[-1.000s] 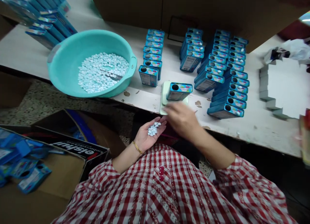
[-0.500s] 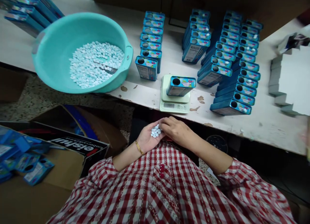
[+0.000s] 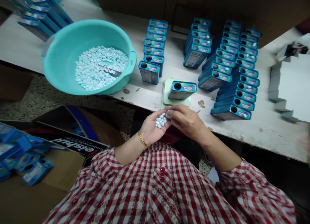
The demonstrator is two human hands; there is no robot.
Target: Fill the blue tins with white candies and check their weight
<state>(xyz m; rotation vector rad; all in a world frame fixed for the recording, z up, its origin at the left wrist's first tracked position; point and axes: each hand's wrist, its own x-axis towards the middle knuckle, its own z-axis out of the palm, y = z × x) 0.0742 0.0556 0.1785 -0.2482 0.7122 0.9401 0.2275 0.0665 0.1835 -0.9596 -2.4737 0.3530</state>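
My left hand [image 3: 150, 129] is turned palm up and cupped around a small heap of white candies [image 3: 161, 121]. Over the heap's right side, my right hand [image 3: 187, 120] has its fingers bent and drawn together; whatever lies between its fingertips is hidden. Just beyond both hands, a blue candy tin [image 3: 182, 90] with a round dark opening in its top stands on a pale green kitchen scale [image 3: 166, 99]. My hands cover the scale's display. To the left, a turquoise basin [image 3: 54, 73] holds many loose white candies [image 3: 90, 69] and a dark flat utensil [image 3: 113, 72].
One row of blue tins [image 3: 149, 72] stands between basin and scale, and several rows [image 3: 230, 111] fill the right. White stacked boxes [image 3: 290, 88] are at far right, more tins [image 3: 41, 25] at far left. A cardboard box [image 3: 63, 165] with small blue packs is below left.
Both hands have risen slightly toward the scale and now hide its display. The candies remain in my left palm, with my right fingers at them. The camera view has shifted slightly.
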